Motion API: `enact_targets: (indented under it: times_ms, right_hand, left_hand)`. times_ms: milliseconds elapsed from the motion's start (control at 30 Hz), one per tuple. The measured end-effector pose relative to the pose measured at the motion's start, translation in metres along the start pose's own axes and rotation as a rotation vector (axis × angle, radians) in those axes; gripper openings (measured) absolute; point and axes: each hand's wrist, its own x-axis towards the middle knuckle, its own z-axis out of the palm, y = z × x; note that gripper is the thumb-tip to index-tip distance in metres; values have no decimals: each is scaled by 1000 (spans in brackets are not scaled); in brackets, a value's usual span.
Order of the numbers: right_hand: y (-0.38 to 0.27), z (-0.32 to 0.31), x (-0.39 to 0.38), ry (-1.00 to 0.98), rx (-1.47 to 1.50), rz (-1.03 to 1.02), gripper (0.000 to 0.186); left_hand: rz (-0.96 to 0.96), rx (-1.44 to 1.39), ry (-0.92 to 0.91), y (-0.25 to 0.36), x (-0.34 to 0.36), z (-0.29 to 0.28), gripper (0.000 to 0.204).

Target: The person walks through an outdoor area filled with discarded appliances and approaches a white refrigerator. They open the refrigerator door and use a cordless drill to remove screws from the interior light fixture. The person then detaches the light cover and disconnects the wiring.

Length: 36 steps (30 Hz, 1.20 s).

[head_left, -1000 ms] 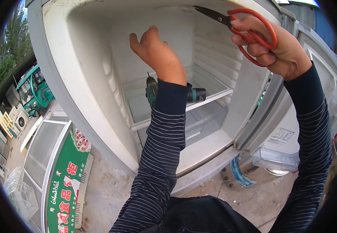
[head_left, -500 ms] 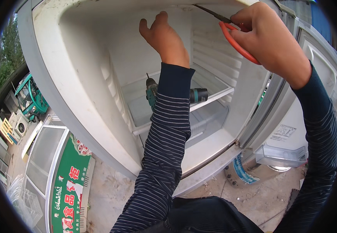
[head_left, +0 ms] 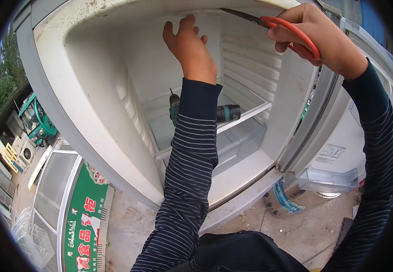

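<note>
A white refrigerator (head_left: 92,122) stands before me with its compartment exposed. My left hand (head_left: 189,52) is raised inside it, fingers apart and partly bent, the fingertips close to the compartment's ceiling; I cannot tell if they touch it. A pale fitting (head_left: 208,13) shows on the ceiling there. At the upper right, my right hand (head_left: 316,38) is closed on red-handled scissors (head_left: 291,28). Their dark blades point left, with the tip by the fitting. Behind my left forearm, a teal and black cordless drill (head_left: 228,113) lies on the glass shelf (head_left: 246,102), partly hidden.
The open refrigerator door (head_left: 337,131) is on the right, with a clear door bin (head_left: 330,180) low on it. A metal drum (head_left: 289,199) stands beneath. A glass-topped display freezer (head_left: 56,181) with a green panel is at the lower left; a teal vehicle (head_left: 38,120) stands beyond.
The scissors have turned in my right hand, showing more of the red handles, and their blades sit a little lower. My left hand stays near the ceiling, with more fingers visible.
</note>
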Motion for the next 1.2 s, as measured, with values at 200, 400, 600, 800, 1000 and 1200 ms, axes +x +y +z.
enact_targets:
  times_ms: [200, 400, 600, 800, 1000, 1200]
  right_hand:
    - [-6, 0, -6, 1, -145, -80, 27]
    - [21, 16, -7, 73, -176, -353, 19]
    - [66, 47, 20, 395, -208, -648, 29]
    - [41, 10, -7, 244, -349, -697, 20]
    - [34, 22, 0, 172, -367, -632, 21]
    - [97, 71, 40, 332, -139, -706, 30]
  left_hand:
    - [-41, 61, 0, -6, -24, 9, 34]
    - [-303, -78, -623, 2, -98, 27, 54]
    - [-134, -134, -445, -14, -99, 57, 32]
    - [-197, -15, -458, -5, -96, 62, 29]
    - [-144, 62, -486, -14, -72, 44, 31]
    - [-28, 175, -432, -28, -64, 43, 25]
